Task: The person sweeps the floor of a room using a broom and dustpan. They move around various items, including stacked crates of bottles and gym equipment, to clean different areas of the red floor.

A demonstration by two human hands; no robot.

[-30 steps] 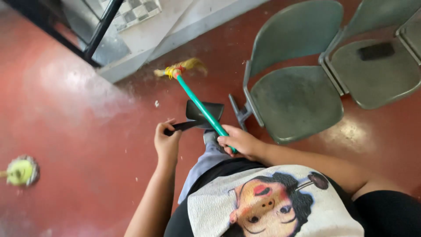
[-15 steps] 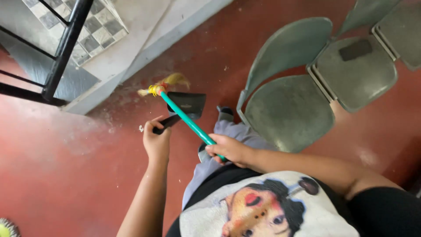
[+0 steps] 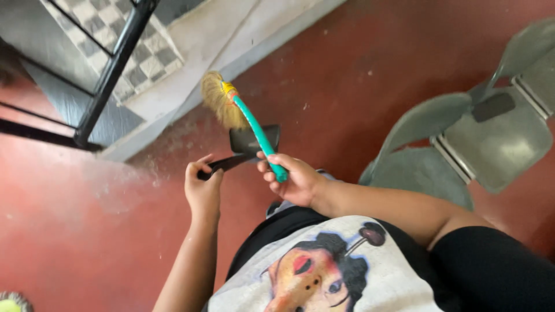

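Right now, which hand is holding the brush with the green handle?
The right hand grips the green-handled brush. The left hand holds the black dustpan instead.

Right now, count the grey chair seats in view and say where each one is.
2: one seat just right of the right hand, another seat farther right by the frame edge. More may lie outside the frame.

No packages, labels, signs or screens
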